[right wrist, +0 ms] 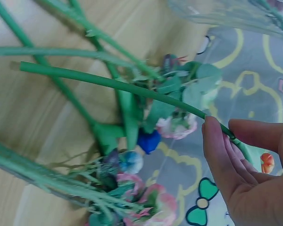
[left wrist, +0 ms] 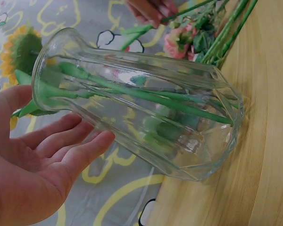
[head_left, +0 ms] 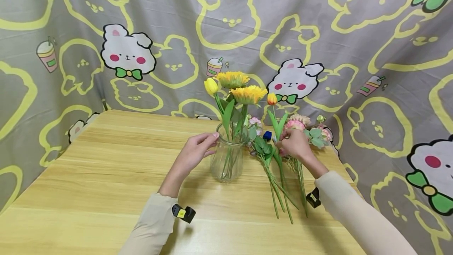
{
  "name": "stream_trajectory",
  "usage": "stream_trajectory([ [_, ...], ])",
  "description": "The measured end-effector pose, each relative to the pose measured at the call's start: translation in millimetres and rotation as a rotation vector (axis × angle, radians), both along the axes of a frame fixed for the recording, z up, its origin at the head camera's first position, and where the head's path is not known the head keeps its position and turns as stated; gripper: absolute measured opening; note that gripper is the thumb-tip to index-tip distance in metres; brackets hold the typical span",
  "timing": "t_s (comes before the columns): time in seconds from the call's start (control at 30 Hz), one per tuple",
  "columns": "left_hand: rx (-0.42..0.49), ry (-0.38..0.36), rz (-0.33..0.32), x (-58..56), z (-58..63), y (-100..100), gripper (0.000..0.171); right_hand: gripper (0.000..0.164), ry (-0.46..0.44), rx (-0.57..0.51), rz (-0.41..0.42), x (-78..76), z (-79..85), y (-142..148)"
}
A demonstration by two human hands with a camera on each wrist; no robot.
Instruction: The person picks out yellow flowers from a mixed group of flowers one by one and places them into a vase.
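Observation:
A clear glass vase (head_left: pixel 218 165) stands upright on the table, holding two yellow sunflowers (head_left: pixel 249 95) and a yellow tulip (head_left: pixel 211 86). My left hand (head_left: pixel 194 150) is at the vase's left side, near the neck. In the left wrist view its fingers (left wrist: pixel 92 150) are loosely extended along the glass, not wrapped around it. To the right of the vase, my right hand (head_left: pixel 296 144) pinches the stem of an orange-yellow tulip (head_left: pixel 272 98) between thumb and fingers. The right wrist view shows that tulip's stem (right wrist: pixel 108 84) raised over the other flowers, its cut end free.
Right of the vase lie several loose flowers: a blue tulip (head_left: pixel 267 135), pink flowers (head_left: pixel 295 124) and green stems (head_left: pixel 274 192) pointing toward me. The wooden table (head_left: pixel 106 176) stretches left. A grey patterned curtain (head_left: pixel 170 19) hangs behind it.

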State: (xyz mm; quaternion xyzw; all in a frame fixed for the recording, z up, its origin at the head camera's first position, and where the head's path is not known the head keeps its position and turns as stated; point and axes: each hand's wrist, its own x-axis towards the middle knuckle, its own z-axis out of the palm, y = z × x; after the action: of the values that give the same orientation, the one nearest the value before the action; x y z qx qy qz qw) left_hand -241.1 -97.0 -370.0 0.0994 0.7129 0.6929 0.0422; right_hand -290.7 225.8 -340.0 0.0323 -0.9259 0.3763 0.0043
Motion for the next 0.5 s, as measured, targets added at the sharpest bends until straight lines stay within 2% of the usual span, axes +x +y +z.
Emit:
stream_trajectory([
  [0.27,0.000,0.003,-0.001,-0.6,-0.8,0,0.056,0.017,-0.003,-0.082,0.024,3.8,22.7,-9],
  [0.4,-0.003,0.004,0.003,-1.0,-0.8,0,0.056,0.017,0.024,-0.072,0.026,5.2,29.2,-14],
  [0.5,-0.004,0.004,0.002,-0.8,-0.8,0,0.056,0.018,0.010,-0.118,0.032,6.0,32.6,-17],
])
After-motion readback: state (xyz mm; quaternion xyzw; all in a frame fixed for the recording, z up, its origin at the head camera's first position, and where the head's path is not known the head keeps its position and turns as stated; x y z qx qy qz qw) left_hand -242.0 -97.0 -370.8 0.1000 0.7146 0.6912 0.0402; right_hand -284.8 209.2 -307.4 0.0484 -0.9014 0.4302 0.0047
